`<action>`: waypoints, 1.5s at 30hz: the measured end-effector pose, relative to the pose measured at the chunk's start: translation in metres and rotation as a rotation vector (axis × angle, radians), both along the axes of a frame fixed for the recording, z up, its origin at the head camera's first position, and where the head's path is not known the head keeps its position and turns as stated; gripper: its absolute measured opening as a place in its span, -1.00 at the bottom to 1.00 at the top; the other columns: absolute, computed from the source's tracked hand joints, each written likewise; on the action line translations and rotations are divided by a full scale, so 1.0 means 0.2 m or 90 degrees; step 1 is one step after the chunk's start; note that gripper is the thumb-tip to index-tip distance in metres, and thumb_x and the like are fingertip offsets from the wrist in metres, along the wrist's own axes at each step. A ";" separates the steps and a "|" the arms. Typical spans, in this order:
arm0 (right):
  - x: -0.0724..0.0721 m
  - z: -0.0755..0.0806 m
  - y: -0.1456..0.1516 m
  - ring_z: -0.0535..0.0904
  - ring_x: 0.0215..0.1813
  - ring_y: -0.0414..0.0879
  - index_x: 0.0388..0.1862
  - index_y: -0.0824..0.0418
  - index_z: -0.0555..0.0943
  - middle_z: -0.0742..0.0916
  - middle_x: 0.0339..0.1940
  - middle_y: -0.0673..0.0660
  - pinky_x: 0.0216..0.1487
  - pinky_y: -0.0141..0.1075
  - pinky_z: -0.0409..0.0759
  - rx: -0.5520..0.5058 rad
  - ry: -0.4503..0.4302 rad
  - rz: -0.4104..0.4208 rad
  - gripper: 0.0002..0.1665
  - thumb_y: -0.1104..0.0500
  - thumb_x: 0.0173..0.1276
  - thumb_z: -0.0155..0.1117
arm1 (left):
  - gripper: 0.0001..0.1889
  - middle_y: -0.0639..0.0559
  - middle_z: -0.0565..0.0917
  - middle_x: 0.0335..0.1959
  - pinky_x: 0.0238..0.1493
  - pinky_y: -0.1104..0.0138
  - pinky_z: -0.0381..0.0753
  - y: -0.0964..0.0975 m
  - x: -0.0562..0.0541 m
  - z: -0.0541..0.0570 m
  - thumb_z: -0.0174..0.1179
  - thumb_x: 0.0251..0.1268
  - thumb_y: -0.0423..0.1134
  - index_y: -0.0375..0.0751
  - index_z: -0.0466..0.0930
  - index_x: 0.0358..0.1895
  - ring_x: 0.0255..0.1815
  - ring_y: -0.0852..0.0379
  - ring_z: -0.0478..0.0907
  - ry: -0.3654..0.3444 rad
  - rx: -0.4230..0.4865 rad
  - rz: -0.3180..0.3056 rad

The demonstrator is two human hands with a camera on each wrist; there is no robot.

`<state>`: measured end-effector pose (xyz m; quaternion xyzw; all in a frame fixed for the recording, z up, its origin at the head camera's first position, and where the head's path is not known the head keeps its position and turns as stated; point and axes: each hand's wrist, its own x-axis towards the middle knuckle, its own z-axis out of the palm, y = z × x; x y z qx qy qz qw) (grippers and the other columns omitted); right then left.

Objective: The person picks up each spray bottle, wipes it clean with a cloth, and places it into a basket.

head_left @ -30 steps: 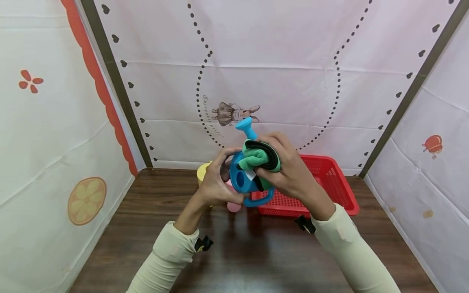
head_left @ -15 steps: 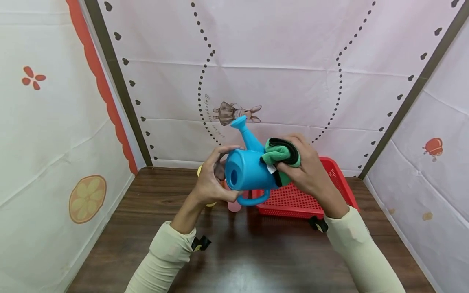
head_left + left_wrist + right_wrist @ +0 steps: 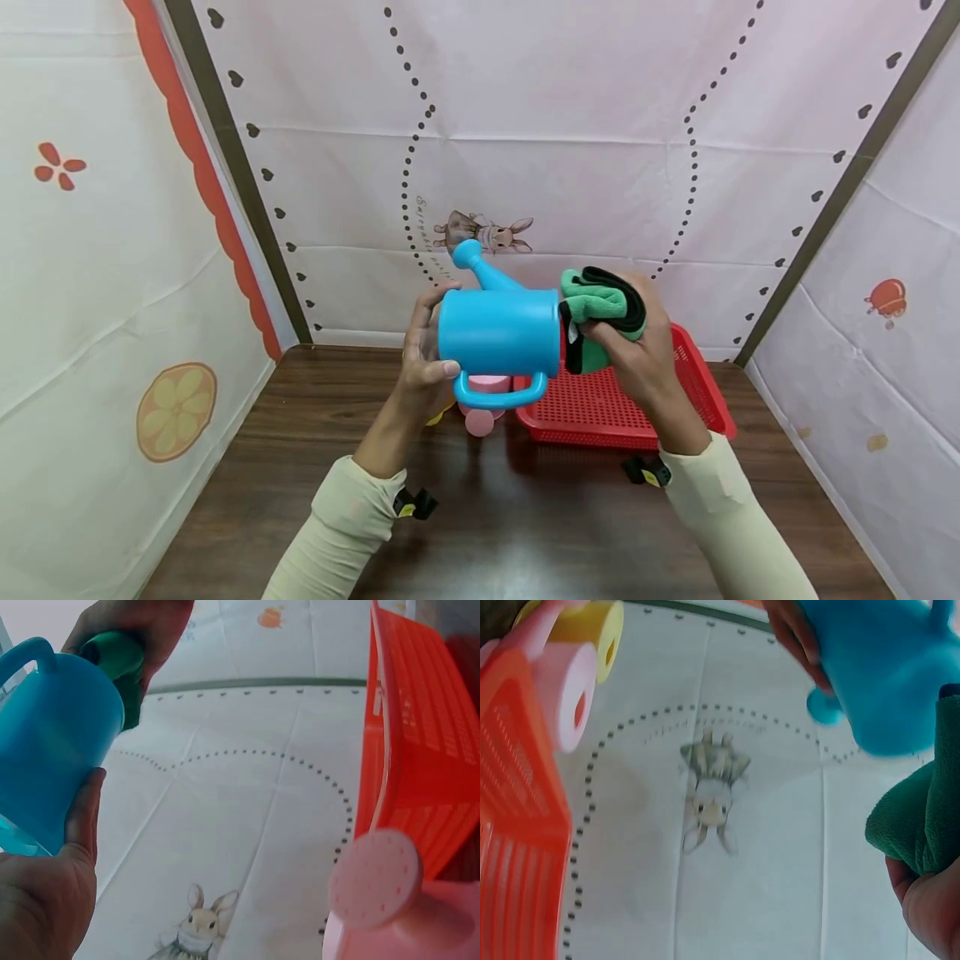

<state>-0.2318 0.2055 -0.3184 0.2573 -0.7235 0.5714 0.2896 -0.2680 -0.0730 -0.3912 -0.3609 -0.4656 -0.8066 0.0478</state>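
A blue toy watering can (image 3: 498, 333) is held above the table, lying on its side. Its spout points up and to the left, and its handle hangs at the bottom. My left hand (image 3: 423, 358) grips the can's left end, thumb in front and fingers mostly behind it. In my right hand (image 3: 647, 354) is a folded green cloth (image 3: 596, 302) with black edging. The cloth is beside the can's right end; whether they touch, I cannot tell. The left wrist view shows the cloth (image 3: 120, 664) close to the end of the can (image 3: 56, 735).
Behind and below the can stands a red plastic basket (image 3: 592, 421) on the dark wooden table (image 3: 495, 517). Left of it is a pink watering can (image 3: 480, 422), with a yellow one (image 3: 592, 634) nearby, both partly hidden. Printed cloth walls enclose the table's back and sides.
The blue can has turned so that its side faces the head camera and its opening no longer shows. The right hand and cloth have shifted right, from the can's side to its right end.
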 end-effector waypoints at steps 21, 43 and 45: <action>0.04 -0.13 -0.10 0.59 0.19 -0.15 0.44 0.48 0.52 0.66 0.21 -0.16 0.16 -0.44 0.67 0.015 -0.043 -0.004 -0.37 0.38 0.39 0.32 | -0.14 0.03 0.48 0.43 0.23 0.22 0.83 0.04 0.01 0.05 0.28 0.07 -0.09 0.24 0.29 0.57 0.35 -0.01 0.53 -0.066 0.065 0.055; 0.04 0.07 -0.14 0.59 0.26 -0.16 0.36 0.58 0.54 0.70 0.26 -0.25 0.35 -0.31 0.61 -0.007 0.123 0.047 -0.40 0.41 0.34 0.29 | 0.09 0.06 0.50 0.47 0.31 0.19 0.83 0.04 0.01 0.05 0.64 0.04 0.21 0.09 0.30 0.66 0.41 0.00 0.55 -0.021 0.058 0.063; 0.02 0.08 -0.14 0.59 0.24 -0.13 0.36 0.57 0.55 0.70 0.23 -0.24 0.34 -0.29 0.60 -0.013 0.107 0.040 -0.40 0.39 0.35 0.30 | 0.09 0.05 0.50 0.46 0.30 0.19 0.83 0.04 0.01 0.05 0.65 0.03 0.21 0.08 0.30 0.66 0.40 -0.01 0.55 -0.018 0.059 0.063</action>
